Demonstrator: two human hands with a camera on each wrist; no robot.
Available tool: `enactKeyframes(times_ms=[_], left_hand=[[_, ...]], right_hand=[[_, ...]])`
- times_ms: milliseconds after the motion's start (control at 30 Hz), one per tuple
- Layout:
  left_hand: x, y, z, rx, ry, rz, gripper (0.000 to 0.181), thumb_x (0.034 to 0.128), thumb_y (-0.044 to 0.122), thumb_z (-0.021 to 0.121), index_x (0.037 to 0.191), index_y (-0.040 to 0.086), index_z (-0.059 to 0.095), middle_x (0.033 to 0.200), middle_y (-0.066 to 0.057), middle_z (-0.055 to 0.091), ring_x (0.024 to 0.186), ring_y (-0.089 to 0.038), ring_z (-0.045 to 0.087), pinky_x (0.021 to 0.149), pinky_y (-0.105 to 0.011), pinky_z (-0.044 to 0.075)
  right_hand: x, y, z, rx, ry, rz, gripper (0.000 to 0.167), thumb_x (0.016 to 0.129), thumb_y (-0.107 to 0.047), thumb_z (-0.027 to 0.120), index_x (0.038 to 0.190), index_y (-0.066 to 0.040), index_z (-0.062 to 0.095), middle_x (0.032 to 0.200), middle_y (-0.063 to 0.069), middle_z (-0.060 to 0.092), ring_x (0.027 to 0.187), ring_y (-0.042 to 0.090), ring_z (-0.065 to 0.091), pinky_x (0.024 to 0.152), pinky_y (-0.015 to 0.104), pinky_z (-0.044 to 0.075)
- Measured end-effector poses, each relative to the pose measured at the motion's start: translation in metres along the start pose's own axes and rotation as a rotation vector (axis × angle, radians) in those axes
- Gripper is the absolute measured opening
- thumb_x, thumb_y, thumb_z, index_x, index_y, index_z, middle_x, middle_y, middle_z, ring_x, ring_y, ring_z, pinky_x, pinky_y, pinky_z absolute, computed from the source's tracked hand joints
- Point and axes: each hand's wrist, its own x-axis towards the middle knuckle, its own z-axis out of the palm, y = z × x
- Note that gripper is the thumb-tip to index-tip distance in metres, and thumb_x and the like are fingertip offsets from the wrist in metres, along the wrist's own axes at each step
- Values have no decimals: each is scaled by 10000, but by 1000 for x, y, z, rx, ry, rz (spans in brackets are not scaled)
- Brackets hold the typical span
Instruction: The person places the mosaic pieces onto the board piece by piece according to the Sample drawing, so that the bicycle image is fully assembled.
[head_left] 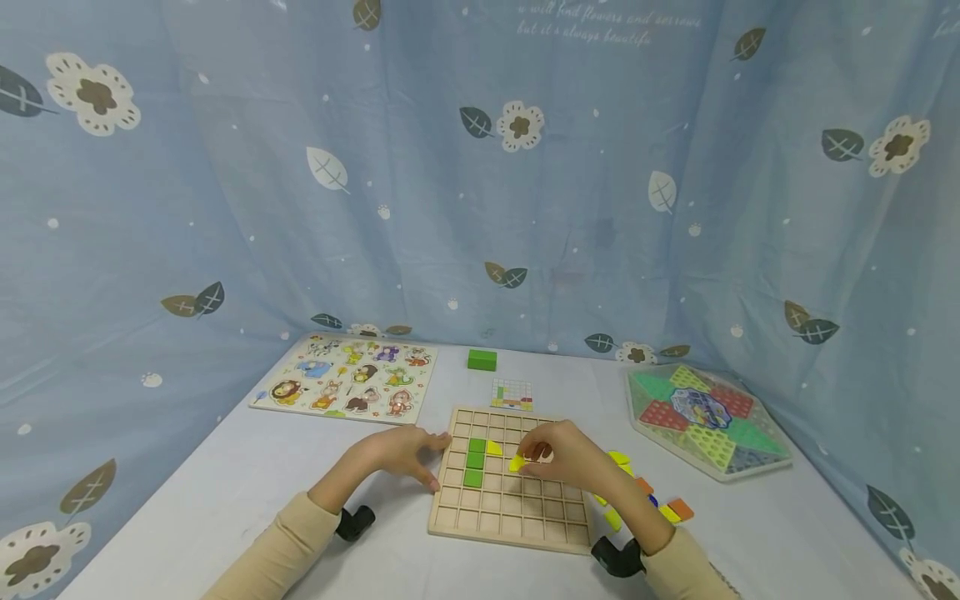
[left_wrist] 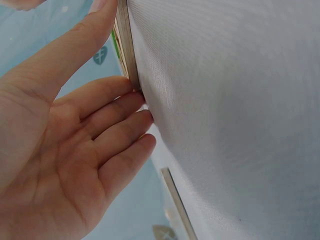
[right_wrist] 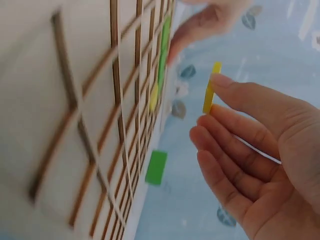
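Note:
My right hand [head_left: 558, 454] pinches a small yellow piece [right_wrist: 212, 90] between thumb and index finger, just above the wooden grid board [head_left: 510, 504]. The right wrist view shows the piece edge-on, apart from the board. Three green squares [head_left: 475, 460] form a column on the left part of the grid. Beside the top one lies a yellow piece with a curved edge [head_left: 493, 448]. My left hand [head_left: 405, 454] is at the board's left edge, thumb and fingers spread. In the left wrist view, its fingertips [left_wrist: 127, 86] touch that edge, and the palm holds nothing.
A printed pattern card [head_left: 512, 394] lies behind the board, with a green block [head_left: 482, 360] farther back. An animal puzzle [head_left: 341, 408] is at back left, a hexagonal game box [head_left: 701, 421] at right. Several loose yellow, orange [head_left: 681, 509] and blue pieces lie right of the board.

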Motion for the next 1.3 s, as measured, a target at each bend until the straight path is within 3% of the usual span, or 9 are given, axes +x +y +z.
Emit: enactKeyframes(times_ms=[367,700,1100,1300], left_hand=[[1,-1,0,9,0,-4,778,745,377,808,1386,47,517,1439,-91,473,1335,-311,412,1085,-447,353],[-1,0,-2,-6,-7,-8,777,752,377,805,1393,50,510,1449,-92,462,1335,-301,413,1077,-454,365],[-2,0,-1,4,-18,-4,790,757,386,799,1400,38,498,1460,-95,448,1336,-294,413,1076,-450,367],[-3,0,-2,-5,-16,0,786,756,379,802,1395,31,502,1457,-99,451,1334,-294,416,1073,-452,369]], right_hand=[[25,-27,31,-16,-60,6,131,796,-153,804,886,-104,722,817,-65,672,730,55,596,666,192,530],[44,-47,46,-34,-111,-4,149,768,-170,829,853,-109,723,772,-71,658,704,53,593,641,120,486],[52,-52,59,-72,-166,12,143,767,-180,832,822,-129,711,749,-108,618,666,0,540,606,102,465],[52,-51,59,-51,-183,-12,149,775,-152,823,883,-100,734,763,-87,632,668,8,542,608,103,467]])
